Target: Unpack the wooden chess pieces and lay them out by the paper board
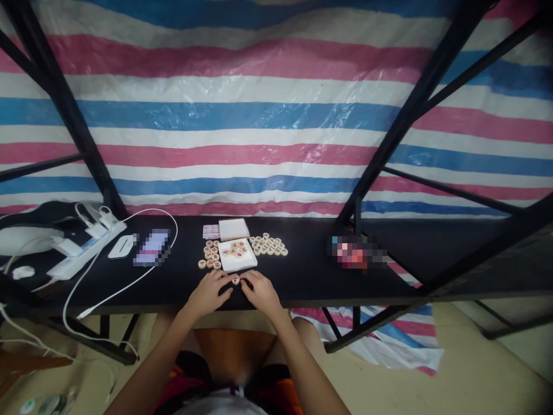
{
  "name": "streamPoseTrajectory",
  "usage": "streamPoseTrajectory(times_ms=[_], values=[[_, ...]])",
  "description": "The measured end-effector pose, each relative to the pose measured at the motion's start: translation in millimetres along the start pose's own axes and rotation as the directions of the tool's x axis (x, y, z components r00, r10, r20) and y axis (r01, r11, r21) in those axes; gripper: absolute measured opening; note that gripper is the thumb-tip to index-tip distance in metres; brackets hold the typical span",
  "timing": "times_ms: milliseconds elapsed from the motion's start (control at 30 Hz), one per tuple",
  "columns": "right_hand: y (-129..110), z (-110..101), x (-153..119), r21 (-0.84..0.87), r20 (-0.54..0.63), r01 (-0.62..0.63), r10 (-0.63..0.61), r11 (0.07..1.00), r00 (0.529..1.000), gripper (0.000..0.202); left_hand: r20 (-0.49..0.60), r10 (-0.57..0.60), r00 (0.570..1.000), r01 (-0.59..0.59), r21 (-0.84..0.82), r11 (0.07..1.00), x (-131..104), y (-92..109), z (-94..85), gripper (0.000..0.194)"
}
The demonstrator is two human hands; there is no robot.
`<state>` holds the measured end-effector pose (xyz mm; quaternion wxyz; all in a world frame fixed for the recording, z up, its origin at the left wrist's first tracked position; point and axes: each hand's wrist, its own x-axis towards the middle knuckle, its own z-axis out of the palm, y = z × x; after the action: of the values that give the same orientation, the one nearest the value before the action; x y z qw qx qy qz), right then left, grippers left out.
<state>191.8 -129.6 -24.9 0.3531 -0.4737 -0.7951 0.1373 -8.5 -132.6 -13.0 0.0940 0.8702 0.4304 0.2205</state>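
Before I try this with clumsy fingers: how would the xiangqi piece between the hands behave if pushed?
The xiangqi piece looks thick and solid, so probably won't flex. Lying face up on the black tabletop, it should slide rather than roll.

A pale, round, disc-shaped piece [235, 280] shows its flat face upward, with a red mark too small to read. It lies toward the near edge of the black table [302, 279], just on the near side of the open white box [238, 267], apart from it
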Motion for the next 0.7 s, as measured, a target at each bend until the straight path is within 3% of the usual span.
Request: streamPoseTrajectory(times_ms=[167, 367, 500, 600, 700], values=[[-1.6, -5.2, -1.3, 0.055, 0.097, 0.095, -0.1, 0.994, 0.99, 0.022, -0.042, -0.031, 0.999, 0.029, -0.061, 0.998, 1.9, -0.4, 1.2, 0.025], [1.4, 0.1, -2.8, 0.049, 0.033, 0.027, -0.028, 0.998, 0.999, 0.019, -0.1, -0.078, 0.992, 0.063, -0.15, 0.987, 1.5, 1.0, 0.0, 0.015], [2.6, 2.8, -1.8, 0.03, 0.013, 0.003, -0.003, 1.0, 1.0, 0.019, -0.162, -0.022, 0.987, -0.01, -0.195, 0.981, -2.8, 4.4, 0.1, 0.014], [4.5, 3.5, -0.1, 0.032, -0.001, -0.018, 0.018, 0.999, 1.0, 0.019, -0.346, -0.024, 0.938, -0.048, -0.199, 0.979, -3.7, 2.2, 1.8, 0.014], [6.7, 4.1, 1.2, 0.04, -0.012, -0.032, 0.033, 0.999, 0.999, 0.019, -0.489, -0.135, 0.862, 0.017, -0.237, 0.971, -2.0, -10.7, -3.9, 0.012]])
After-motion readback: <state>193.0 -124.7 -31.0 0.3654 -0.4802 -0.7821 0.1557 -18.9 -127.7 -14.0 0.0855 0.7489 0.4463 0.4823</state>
